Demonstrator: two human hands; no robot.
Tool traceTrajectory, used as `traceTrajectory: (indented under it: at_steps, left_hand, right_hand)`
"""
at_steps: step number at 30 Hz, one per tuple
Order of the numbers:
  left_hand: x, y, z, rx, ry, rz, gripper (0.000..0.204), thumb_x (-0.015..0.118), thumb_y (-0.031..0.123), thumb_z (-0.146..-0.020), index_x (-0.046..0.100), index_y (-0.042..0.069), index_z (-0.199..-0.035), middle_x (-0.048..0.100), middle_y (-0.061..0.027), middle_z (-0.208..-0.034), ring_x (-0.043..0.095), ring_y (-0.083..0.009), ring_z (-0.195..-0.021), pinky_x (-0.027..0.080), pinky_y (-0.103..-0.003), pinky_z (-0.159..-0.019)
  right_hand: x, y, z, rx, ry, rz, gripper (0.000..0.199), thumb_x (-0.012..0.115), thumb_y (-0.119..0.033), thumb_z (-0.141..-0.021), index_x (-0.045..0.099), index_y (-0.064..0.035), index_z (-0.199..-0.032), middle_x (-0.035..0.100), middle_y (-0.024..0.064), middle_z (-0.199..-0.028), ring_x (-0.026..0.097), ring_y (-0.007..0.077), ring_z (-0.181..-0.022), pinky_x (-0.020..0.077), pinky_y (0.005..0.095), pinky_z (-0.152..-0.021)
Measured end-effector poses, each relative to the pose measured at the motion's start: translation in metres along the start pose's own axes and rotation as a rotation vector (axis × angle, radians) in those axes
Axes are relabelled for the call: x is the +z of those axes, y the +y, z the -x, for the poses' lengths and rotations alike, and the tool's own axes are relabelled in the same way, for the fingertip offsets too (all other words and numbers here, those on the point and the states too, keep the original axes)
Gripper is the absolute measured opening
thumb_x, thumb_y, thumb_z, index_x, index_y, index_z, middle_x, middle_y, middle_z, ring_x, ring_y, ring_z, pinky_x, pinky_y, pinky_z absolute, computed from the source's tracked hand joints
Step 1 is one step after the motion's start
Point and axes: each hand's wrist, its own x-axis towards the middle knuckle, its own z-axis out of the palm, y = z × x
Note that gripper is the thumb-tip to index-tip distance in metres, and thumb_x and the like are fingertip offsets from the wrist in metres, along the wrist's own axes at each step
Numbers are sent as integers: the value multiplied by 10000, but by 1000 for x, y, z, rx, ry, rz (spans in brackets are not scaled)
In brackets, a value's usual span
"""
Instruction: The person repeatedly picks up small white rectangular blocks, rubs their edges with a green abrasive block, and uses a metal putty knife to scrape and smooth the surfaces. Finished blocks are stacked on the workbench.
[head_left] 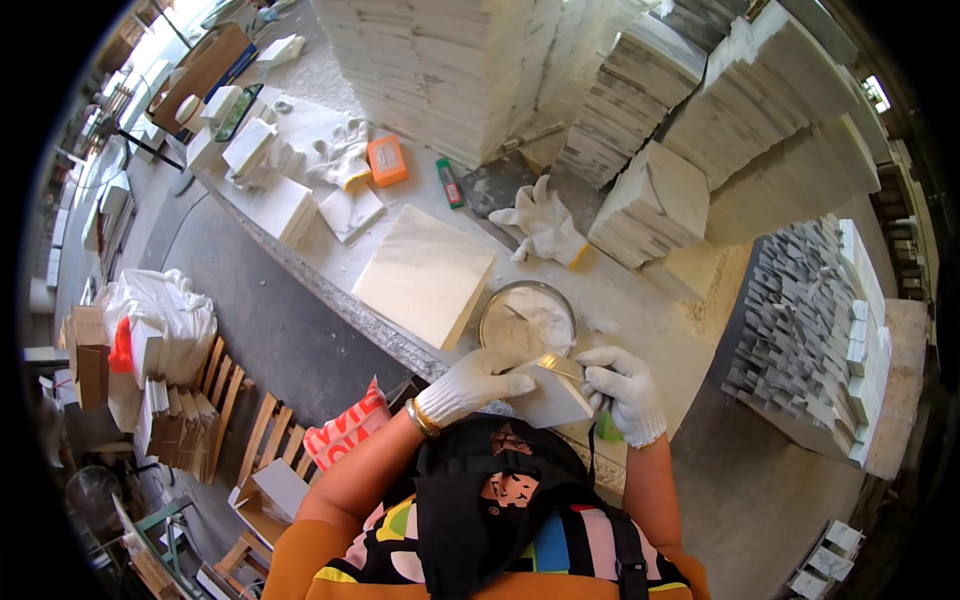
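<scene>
My left hand point(478, 382), in a white knit glove, holds a small square stone tile point(552, 400) just above the near edge of the workbench. My right hand point(622, 390), also gloved, grips a putty knife point(560, 366) with a green handle, its blade lying on the tile's top face. Right behind the tile stands a round metal bowl point(527, 318) of white paste. A larger square marble slab point(425, 274) lies flat to the left of the bowl.
Tall stacks of white tiles point(450, 70) line the back of the stone workbench point(620, 300). Spare gloves point(545, 225), an orange block point(387, 160) and small tiles lie on it. A rack of grey mosaic pieces point(810, 330) stands right; wooden pallets point(220, 400) lie left below.
</scene>
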Motion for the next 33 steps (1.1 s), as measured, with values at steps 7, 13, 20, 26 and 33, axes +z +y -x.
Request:
traceTrajectory:
  at_steps: [7, 13, 20, 26, 33]
  left_hand:
    - [4, -4, -1, 67, -17, 63, 548, 706, 390, -922, 652, -18, -1283, 717, -115, -1105, 612, -145, -1001, 489, -312, -906]
    - [-1, -6, 3, -18, -13, 29, 533, 705, 349, -921, 640, -32, -1287, 689, -59, -1087, 581, -119, -993, 482, -293, -898]
    - [-2, -24, 2, -14, 66, -20, 455, 675, 261, -935, 640, -53, -1263, 671, -28, -1059, 562, -106, -969, 479, -289, -877]
    - [-6, -30, 3, 14, 96, 70, 396, 665, 267, -951, 674, -41, -1200, 658, -13, -1015, 545, -101, -937, 470, -285, -843]
    - [-8, -28, 1, 17, 111, -7, 383, 670, 288, -947, 680, -41, -1143, 640, 1, -965, 525, -91, -897, 459, -276, -801]
  right_hand:
    - [8, -1, -11, 11, 49, 23, 241, 695, -158, -940, 726, -45, -1150, 683, -5, -811, 582, 47, -644, 430, 200, -574]
    - [7, 13, -21, 23, 171, 196, 227, 651, -159, -969, 719, -42, -1150, 670, -1, -804, 598, 58, -671, 458, 203, -568]
    - [10, 56, -35, -346, 244, 1005, 268, 646, -276, -932, 748, -148, -1144, 732, 106, -1119, 692, 311, -1014, 549, 392, -847]
    - [9, 29, -17, -78, 283, 858, 320, 647, -398, -945, 738, -133, -1101, 735, 105, -1022, 694, 264, -889, 532, 370, -772]
    - [-35, 40, -29, -167, 600, 629, 347, 780, -330, -885, 680, -23, -1014, 662, 34, -858, 596, 137, -799, 508, 308, -745]
